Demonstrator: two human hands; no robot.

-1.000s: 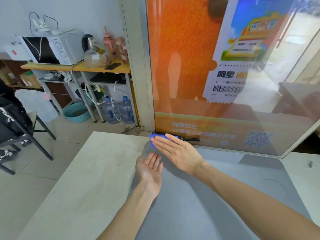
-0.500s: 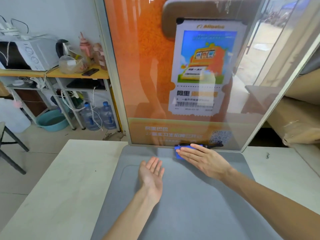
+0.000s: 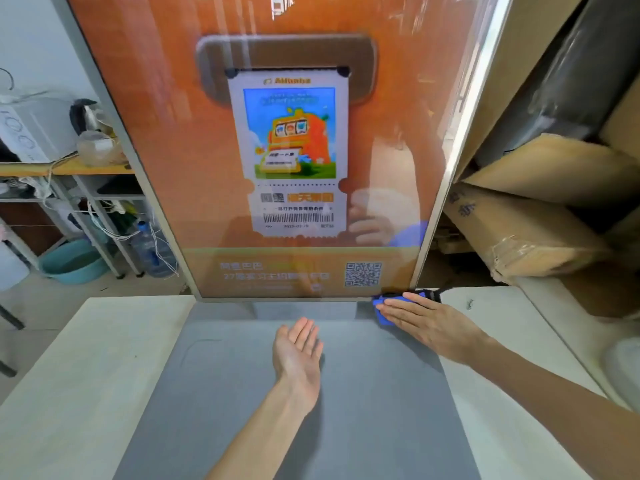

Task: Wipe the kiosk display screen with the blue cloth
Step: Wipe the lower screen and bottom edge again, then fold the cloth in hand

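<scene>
1. Kiosk display screen [image 3: 194, 168]: upright at far edge of tabletop [image 3: 86, 358], orange ad w/ ticket graphic and QR code. Glass shows reflections; no streaks or wet marks visible, so wiped vs. unwiped area can't be read.
2. Blue cloth [image 3: 382, 315]: at far edge, right of centre, against the screen's bottom-right corner. Mostly covered by the hand. Whether it bears on glass, frame or mat: cannot tell.
3. Progress (est.): cloth sits at the right end of the bottom strip, so that strip is prob. being covered. Mid and upper glass look like the remaining work.
4. Right hand [image 3: 427, 322]: flat, fingers straight and together, pressing down on the cloth; no curl round it.
5. Left hand [image 3: 298, 351]: open, palm up, fingers relaxed, holding nothing, above grey mat [image 3: 363, 410] near tabletop centre.
6. Misc.: small black item just behind the cloth, type unclear. Cardboard boxes [image 3: 519, 230] off the right edge; teal basin [image 3: 69, 265] on floor off the left edge.
</scene>
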